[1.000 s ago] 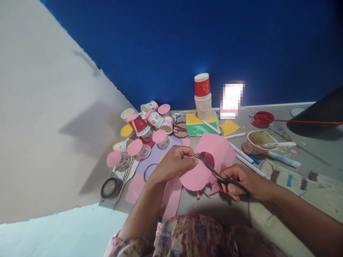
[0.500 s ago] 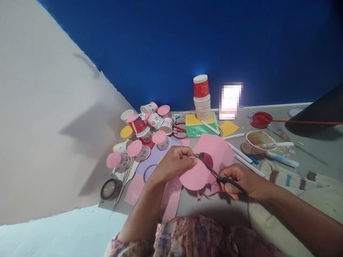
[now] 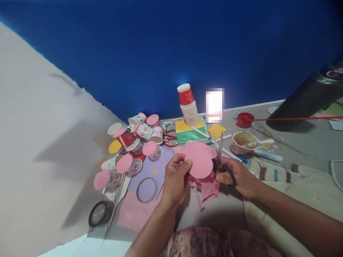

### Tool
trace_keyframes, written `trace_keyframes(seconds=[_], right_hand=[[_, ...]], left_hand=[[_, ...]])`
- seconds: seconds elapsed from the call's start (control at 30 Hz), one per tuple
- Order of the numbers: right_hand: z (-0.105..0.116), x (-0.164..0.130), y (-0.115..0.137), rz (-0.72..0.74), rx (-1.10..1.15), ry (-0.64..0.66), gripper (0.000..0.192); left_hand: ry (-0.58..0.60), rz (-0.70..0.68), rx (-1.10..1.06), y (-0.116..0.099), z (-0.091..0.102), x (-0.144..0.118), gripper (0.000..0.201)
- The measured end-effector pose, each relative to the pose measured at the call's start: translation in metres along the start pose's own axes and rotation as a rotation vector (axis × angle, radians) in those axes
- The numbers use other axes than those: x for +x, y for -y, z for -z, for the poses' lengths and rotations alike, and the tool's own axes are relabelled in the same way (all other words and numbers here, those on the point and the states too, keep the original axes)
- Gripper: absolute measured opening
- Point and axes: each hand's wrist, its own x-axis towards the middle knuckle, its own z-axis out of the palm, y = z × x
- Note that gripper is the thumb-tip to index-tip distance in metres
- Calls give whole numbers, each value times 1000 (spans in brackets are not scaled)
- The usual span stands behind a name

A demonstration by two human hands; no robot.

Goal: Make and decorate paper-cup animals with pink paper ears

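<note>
Lifted pink disc [image 3: 199,163] now pinched by left fingers [image 3: 184,163].

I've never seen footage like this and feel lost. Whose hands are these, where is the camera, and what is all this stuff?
The camera sits on a person's head, looking down at their own bare hands. The left hand pinches a pink paper circle. The right hand holds scissors, blades pointing up and slightly apart. On the grey surface lie paper cups capped with pink discs, a cup stack, coloured paper sheets, markers and a tape roll.
</note>
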Motion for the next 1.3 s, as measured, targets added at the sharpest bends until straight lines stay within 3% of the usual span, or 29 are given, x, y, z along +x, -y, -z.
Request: trace_keyframes(seconds=[0.17, 0.43, 0.53, 0.67, 0.9, 1.03, 1.17, 1.3], right_hand=[[2, 4, -5, -26, 49, -151, 42], [6, 4, 3, -64, -3, -132, 42], [7, 6, 1, -58, 28, -180, 41], [10, 10, -7, -64, 142, -216, 44], [8, 6, -13, -110, 192, 24, 68], [9, 6, -13, -112, 139, 16, 71], [10, 7, -11, -90, 20, -75, 64], [10, 7, -4, -67, -90, -145, 56]], left_hand=[[47, 81, 12, 9, -4, -2, 48], [180, 157, 202, -1, 2, 1, 43], [219, 132, 210, -4, -1, 3, 41], [124, 58, 75, -5, -5, 3, 46], [14, -45, -76, -4, -10, 4, 35], [-13, -103, -109, -5, -14, 6, 35], [-7, -121, -34, -7, -10, 4, 34], [-65, -199, 306, -9, 8, -6, 24]])
